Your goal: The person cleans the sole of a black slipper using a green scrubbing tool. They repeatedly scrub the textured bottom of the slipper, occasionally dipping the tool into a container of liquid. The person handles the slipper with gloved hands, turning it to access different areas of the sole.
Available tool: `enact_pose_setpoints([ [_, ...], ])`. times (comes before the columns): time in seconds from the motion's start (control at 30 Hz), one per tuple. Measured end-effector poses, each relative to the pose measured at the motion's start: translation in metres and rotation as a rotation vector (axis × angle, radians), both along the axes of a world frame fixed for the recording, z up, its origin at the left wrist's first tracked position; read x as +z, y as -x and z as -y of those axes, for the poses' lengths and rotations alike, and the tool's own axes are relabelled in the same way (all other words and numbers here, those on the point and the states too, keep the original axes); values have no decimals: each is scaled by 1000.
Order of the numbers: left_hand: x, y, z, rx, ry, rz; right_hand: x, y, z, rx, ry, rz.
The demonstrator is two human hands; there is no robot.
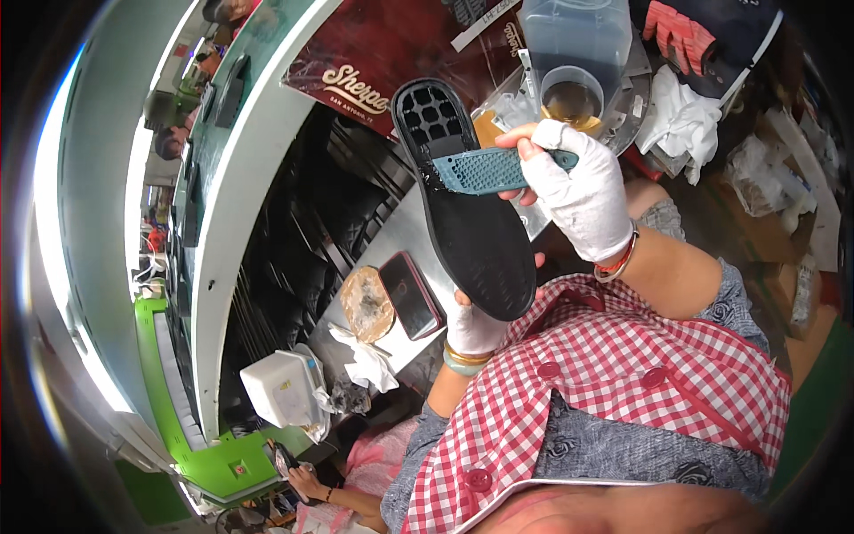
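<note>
In the head view, the black shoe sole (485, 245) was held up above the grey table (414, 233), its long axis slanting from the gridded end at upper left down to the broad rounded end at lower right, which the white-wrapped left hand (474, 331) gripped from beneath. The right hand (578, 187), in white fabric with bare fingertips, was closed around a flat teal brush (480, 169), its dotted, plastic-looking body lying nearly crosswise over the sole's narrow, smooth-edged middle.
</note>
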State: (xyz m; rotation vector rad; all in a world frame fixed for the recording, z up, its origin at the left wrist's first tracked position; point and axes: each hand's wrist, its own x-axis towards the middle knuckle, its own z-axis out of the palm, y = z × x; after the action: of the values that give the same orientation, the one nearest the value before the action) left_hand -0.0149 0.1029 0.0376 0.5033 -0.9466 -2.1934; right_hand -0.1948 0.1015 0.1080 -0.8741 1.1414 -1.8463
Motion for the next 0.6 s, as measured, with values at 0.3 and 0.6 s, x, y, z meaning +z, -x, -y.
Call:
enact_pose_setpoints([
  [0.3, -8, -4, -1, -81, 48, 17, 11, 17, 8, -19, 30, -34],
  [0.6, -9, -1, 4, -31, -55, -25, -7, 4, -9, 132, -153, -52],
])
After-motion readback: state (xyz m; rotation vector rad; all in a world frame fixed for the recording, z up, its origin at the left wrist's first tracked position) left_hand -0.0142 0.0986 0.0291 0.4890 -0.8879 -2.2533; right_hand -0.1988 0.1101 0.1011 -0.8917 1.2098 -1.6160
